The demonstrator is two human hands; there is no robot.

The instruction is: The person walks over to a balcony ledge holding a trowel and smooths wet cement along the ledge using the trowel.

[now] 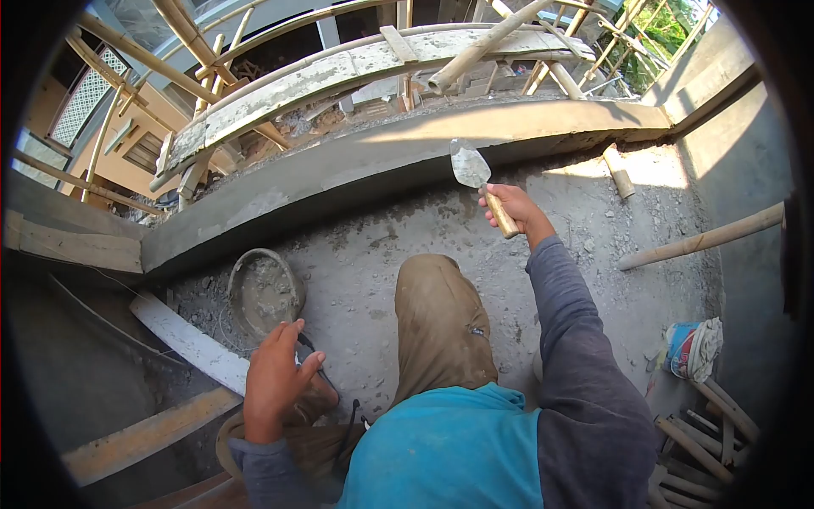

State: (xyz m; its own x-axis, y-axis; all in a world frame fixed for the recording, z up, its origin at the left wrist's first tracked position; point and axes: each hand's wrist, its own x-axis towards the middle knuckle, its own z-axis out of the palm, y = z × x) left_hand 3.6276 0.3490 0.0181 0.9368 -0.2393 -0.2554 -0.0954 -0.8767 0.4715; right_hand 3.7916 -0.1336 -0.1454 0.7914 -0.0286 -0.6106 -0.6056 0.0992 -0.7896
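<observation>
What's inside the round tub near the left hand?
The tub holds a grey, mortar-like mix, with no tool visible in it. The mix covers the bottom, so its depth and anything buried can't be seen.

There are two bare hands, one left hand (pixel 280 373) and one right hand (pixel 513 210), and one pointed trowel (pixel 471 164). The floor holds one round mortar basin (pixel 265 293), one labelled plastic bucket (pixel 694 349), one short bamboo offcut (pixel 619 172), one white board (pixel 191 339) and one brown plank (pixel 153 433). One bamboo pole (pixel 704 237) shows at the right. The piled sticks (pixel 699 445) number more than five, and the scaffold poles (pixel 157 58) likewise; neither exact count can be told.
</observation>
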